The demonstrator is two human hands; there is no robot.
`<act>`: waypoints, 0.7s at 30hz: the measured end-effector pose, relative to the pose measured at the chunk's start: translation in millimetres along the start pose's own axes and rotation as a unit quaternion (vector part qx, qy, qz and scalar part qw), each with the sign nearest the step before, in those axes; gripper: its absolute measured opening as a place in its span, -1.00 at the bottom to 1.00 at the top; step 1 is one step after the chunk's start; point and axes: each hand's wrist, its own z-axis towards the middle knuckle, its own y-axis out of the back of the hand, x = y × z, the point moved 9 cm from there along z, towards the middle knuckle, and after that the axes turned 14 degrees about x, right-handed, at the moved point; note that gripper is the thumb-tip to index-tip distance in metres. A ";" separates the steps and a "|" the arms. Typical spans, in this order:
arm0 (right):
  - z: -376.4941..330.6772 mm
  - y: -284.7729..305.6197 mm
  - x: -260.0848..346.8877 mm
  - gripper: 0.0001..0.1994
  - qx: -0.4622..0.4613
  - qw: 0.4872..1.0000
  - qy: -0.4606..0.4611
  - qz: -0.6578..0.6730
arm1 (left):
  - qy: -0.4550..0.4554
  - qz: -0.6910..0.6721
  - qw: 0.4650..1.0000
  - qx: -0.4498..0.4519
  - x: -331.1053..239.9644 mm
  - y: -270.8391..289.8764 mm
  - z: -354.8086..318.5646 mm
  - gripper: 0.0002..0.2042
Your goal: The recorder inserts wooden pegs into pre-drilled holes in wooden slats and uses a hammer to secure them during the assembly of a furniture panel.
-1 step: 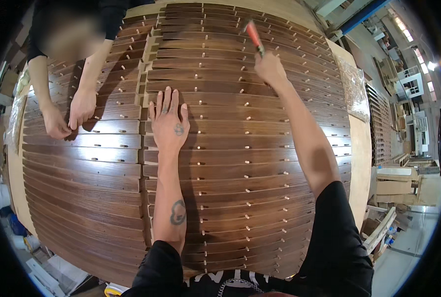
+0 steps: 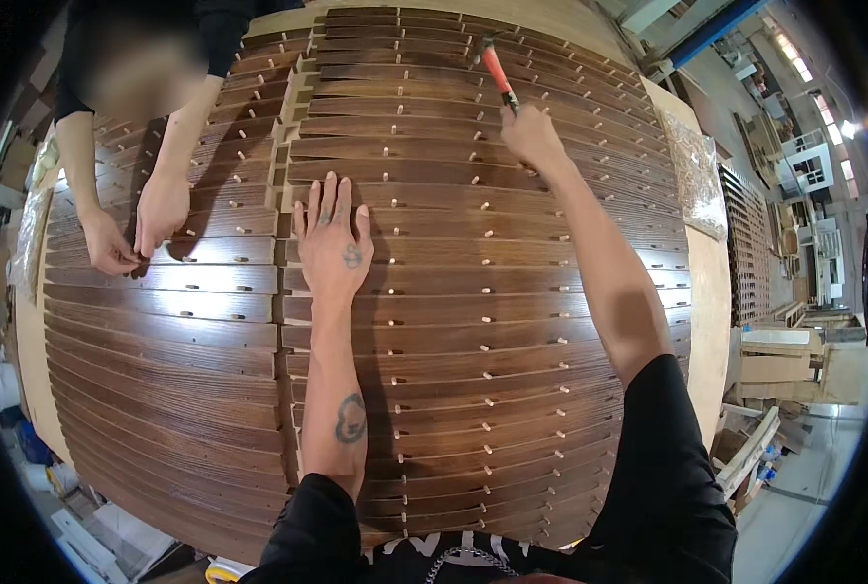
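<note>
My right hand (image 2: 534,136) is closed around the handle of a hammer (image 2: 495,71), red with a dark grip end. The hammer's dark head points away from me, over the far part of the dark brown wooden slats (image 2: 434,389). My left hand (image 2: 332,245) lies flat, fingers spread, on the slats near the left edge of this stack. Small pale wooden dowels (image 2: 487,319) stick up from the slats in rows. Whether the hammer head touches a dowel or a slat, I cannot tell.
At the far left, another person's hands (image 2: 161,212) are pinched together over a second stack of slats (image 2: 161,360). A plastic-wrapped bundle (image 2: 697,175) lies on the pale board along the right edge. Beyond it stands a rack of dark pieces (image 2: 748,243).
The hammer has swung slightly, and its head is sharper than before. My left hand stays in place. The other person's hands have shifted a little.
</note>
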 end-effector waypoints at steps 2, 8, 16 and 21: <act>-7.4 11.3 -0.2 -0.52 0.029 0.999 0.004 0.020 | 0.000 -0.003 1.000 0.002 -0.3 -1.4 -2.5 -0.56; -21.1 36.0 51.2 -0.52 -0.039 0.991 0.068 0.106 | -0.001 -0.011 1.000 -0.005 -1.7 1.2 -3.8 -0.57; 12.5 -28.6 84.0 -0.50 0.034 0.993 0.100 -0.044 | 0.010 0.004 1.000 0.000 2.2 -1.7 -3.5 -0.57; 5.3 2.5 116.2 -0.46 -0.094 0.982 0.150 0.060 | 0.009 0.012 1.000 0.000 4.4 3.6 -3.5 -0.58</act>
